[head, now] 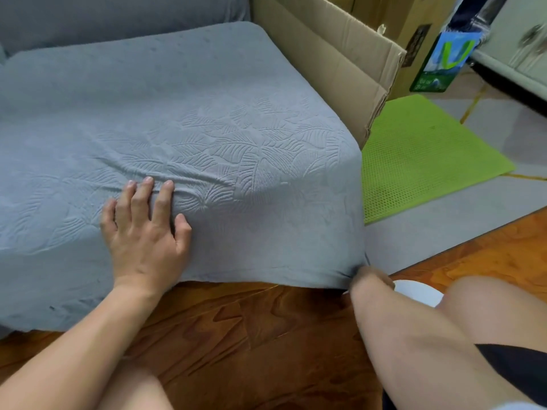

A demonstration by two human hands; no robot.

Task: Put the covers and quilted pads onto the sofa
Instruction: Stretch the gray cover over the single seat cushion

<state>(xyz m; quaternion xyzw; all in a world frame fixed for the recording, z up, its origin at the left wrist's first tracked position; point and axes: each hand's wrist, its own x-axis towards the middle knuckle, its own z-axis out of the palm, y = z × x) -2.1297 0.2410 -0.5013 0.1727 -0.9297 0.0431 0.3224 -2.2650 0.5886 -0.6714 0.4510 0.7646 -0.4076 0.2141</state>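
A grey-blue cover (225,137) with an embossed leaf pattern lies stretched over the sofa seat cushion. My left hand (145,229) rests flat on the cushion's front edge, fingers spread and pressing the fabric, which wrinkles just past the fingertips. My right hand (368,278) is at the cushion's lower front right corner, gripping the hem of the cover; the fingers are mostly hidden under the fabric. The sofa backrest (118,16), also in grey fabric, runs along the top left.
A large open cardboard box (334,54) stands tight against the sofa's right side. A green perforated mat (423,158) lies on the grey floor beyond it. Wooden floor (251,335) lies below the cushion. My knees show at the bottom.
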